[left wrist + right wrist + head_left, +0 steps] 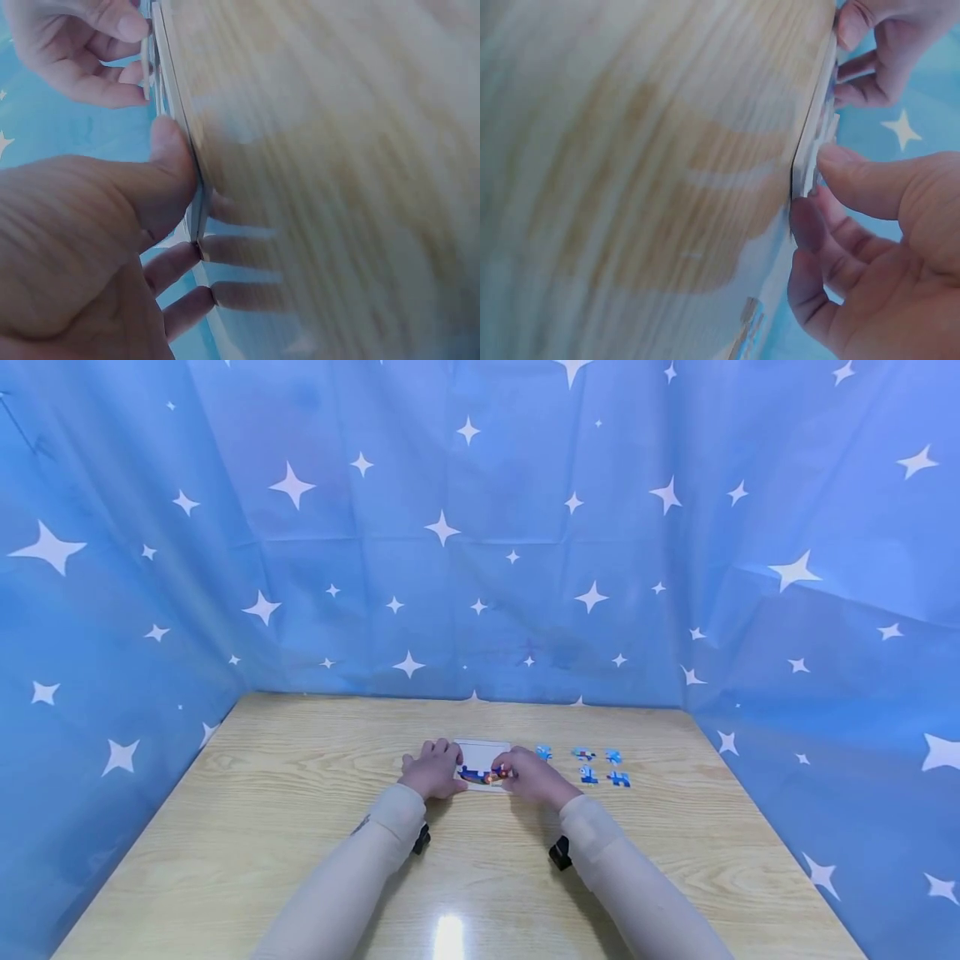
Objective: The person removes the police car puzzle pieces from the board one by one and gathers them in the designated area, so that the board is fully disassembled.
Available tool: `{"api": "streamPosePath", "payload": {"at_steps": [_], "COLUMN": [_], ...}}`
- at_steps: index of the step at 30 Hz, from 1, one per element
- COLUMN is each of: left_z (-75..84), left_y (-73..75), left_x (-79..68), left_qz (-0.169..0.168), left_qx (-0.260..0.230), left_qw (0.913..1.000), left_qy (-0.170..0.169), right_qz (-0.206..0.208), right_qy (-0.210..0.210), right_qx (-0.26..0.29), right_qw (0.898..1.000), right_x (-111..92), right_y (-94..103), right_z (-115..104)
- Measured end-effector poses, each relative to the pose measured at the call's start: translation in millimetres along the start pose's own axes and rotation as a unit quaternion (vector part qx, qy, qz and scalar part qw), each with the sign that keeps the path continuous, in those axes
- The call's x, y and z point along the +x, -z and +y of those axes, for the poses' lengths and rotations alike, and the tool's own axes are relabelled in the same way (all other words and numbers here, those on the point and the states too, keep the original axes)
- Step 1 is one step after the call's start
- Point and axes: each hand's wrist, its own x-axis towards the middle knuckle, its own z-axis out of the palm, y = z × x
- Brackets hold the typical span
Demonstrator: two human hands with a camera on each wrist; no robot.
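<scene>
A white puzzle tray (482,752) lies between the two hands, with dark, colourful puzzle pieces (472,775) along its near side. My left hand (435,768) holds the tray at its left end, thumb against the near edge and fingers at the side, some fingertips down on the table. Over the tray's right part, my right hand (534,777) pinches a thin puzzle piece (146,69) between thumb and fingers. In the right wrist view the right hand's fingertips are right at the tray's rim (802,169). The held piece's picture is mostly hidden by the fingers.
Several loose blue jigsaw pieces (618,778) lie on the wooden table (300,827) to the right of the tray. A blue curtain (480,568) with white stars surrounds the table's back and sides.
</scene>
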Motion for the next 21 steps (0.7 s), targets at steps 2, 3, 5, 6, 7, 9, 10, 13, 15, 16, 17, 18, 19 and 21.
{"api": "streamPosePath", "payload": {"at_steps": [2,3,5,6,7,9,10,13,15,16,17,18,19,21], "left_z": [2.7,4.0,6.3,7.6,9.0,10.7,11.1,11.3,9.8,9.4,9.6,9.3,9.2,8.6], "left_y": [-0.4,-0.6,-1.0,-0.9,-0.7,-1.0,-1.2,-2.8,-5.1,-5.6,-5.3,-5.5,-5.5,-6.0], "left_x": [-1.0,-1.3,-1.4,-2.1,-2.4,-2.0,-1.6,-0.2,1.9,2.5,1.5,1.5,0.9,0.6], "left_qz": [0.002,0.003,0.002,0.001,-0.001,-0.002,-0.003,-0.005,-0.005,-0.006,-0.004,-0.004,-0.005,-0.006], "left_qx": [0.004,0.008,0.011,0.014,0.014,0.012,0.012,0.013,0.016,0.018,0.016,0.016,0.016,0.017], "left_qw": [1.0000,0.9999,0.9999,0.9998,0.9997,0.9997,0.9996,0.9995,0.9994,0.9994,0.9994,0.9994,0.9994,0.9994], "left_qy": [0.005,0.008,0.013,0.015,0.018,0.023,0.025,0.030,0.031,0.031,0.030,0.029,0.029,0.028], "right_qz": [-0.001,0.001,0.002,0.001,0.003,0.008,0.011,0.018,0.020,0.020,0.019,0.018,0.019,0.020], "right_qy": [0.002,0.005,0.010,0.010,0.011,0.008,0.005,-0.008,-0.017,-0.022,-0.025,-0.027,-0.028,-0.024], "right_qx": [0.007,0.009,0.010,0.011,0.009,0.006,0.004,0.000,0.000,0.001,0.002,0.001,0.001,-0.001], "right_qw": [1.000,1.000,1.000,1.000,1.000,1.000,1.000,1.000,1.000,1.000,1.000,0.999,0.999,1.000], "right_x": [-1.9,-3.0,-5.4,-6.9,-8.2,-10.8,-12.0,-15.3,-17.6,-18.9,-20.4,-21.9,-23.5,-26.8], "right_y": [1.9,2.8,4.7,5.6,6.6,8.3,8.9,10.0,10.4,10.7,11.1,11.8,12.5,14.7], "right_z": [1.0,1.4,2.3,2.5,3.1,4.2,5.1,9.0,12.1,13.7,15.2,16.7,18.1,21.2]}}
